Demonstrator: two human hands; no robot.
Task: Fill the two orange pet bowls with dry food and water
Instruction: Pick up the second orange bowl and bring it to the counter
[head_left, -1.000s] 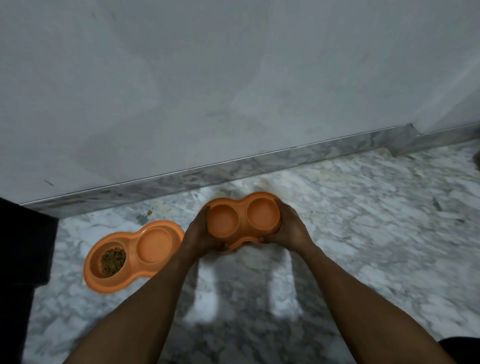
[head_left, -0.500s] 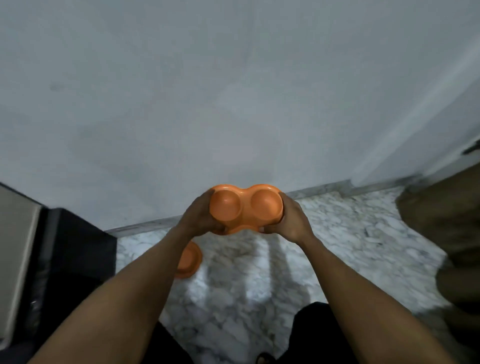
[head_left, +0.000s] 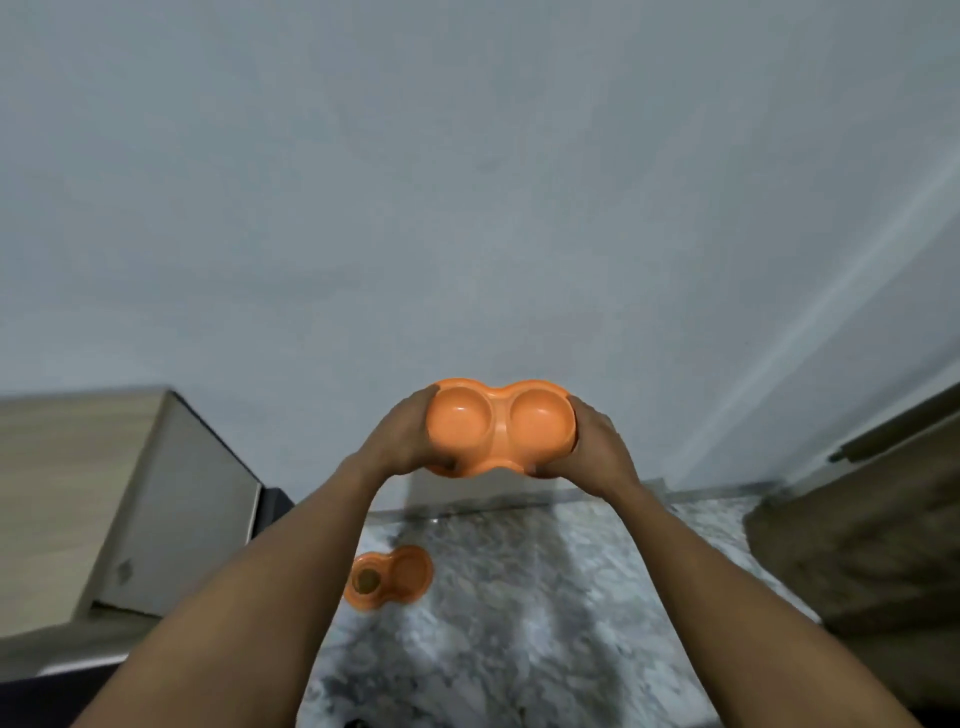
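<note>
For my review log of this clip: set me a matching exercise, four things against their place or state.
Things: 1 raised bowl; 2 second bowl; 3 left hand; 4 right hand.
States: A lies on the marble floor; B grips the raised bowl's right end; C held in the air; D grips the raised bowl's left end.
Pairs: 1-C, 2-A, 3-D, 4-B.
</note>
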